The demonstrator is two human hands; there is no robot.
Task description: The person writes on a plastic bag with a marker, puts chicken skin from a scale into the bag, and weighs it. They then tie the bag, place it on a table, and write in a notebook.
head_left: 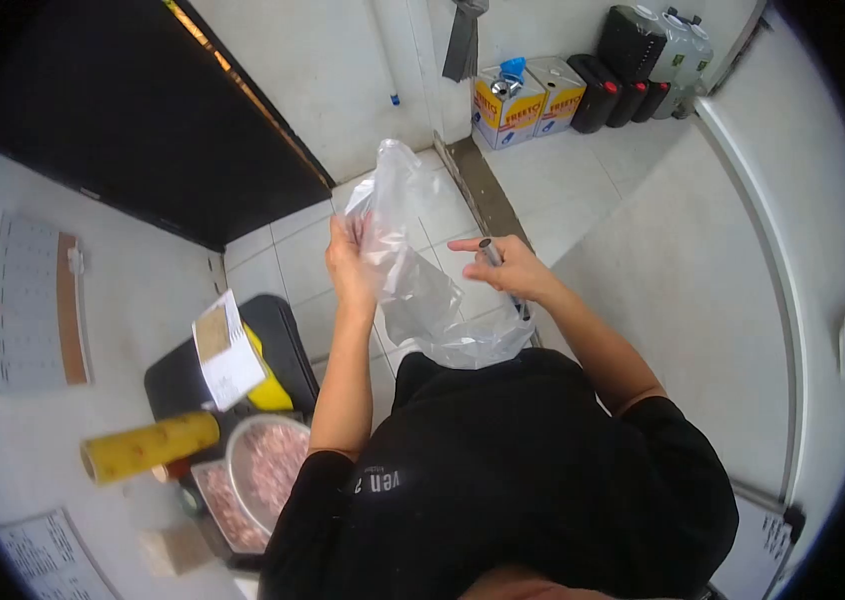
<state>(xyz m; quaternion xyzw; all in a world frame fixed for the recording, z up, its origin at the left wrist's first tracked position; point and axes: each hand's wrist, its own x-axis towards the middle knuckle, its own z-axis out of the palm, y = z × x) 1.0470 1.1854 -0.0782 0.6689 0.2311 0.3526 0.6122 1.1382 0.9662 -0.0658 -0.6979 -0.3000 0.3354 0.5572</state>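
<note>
A clear plastic bag (408,270) hangs in front of my body, its upper part raised and its lower part near my waist. My left hand (351,262) is closed on the bag's left side, partly seen through the plastic. To the right of the bag, my right hand (505,268) has its fingers wrapped round a dark marker-like pen (490,252), with the index finger pointing left toward the bag. A gap shows between that fingertip and the plastic.
At the lower left are a bowl of pinkish meat (273,465), a tray of meat (228,505), a yellow roll (151,447) and papers (228,355) on a black surface. Cartons (510,112) and black jugs (595,95) stand by the far wall. A white panel (683,280) is at right.
</note>
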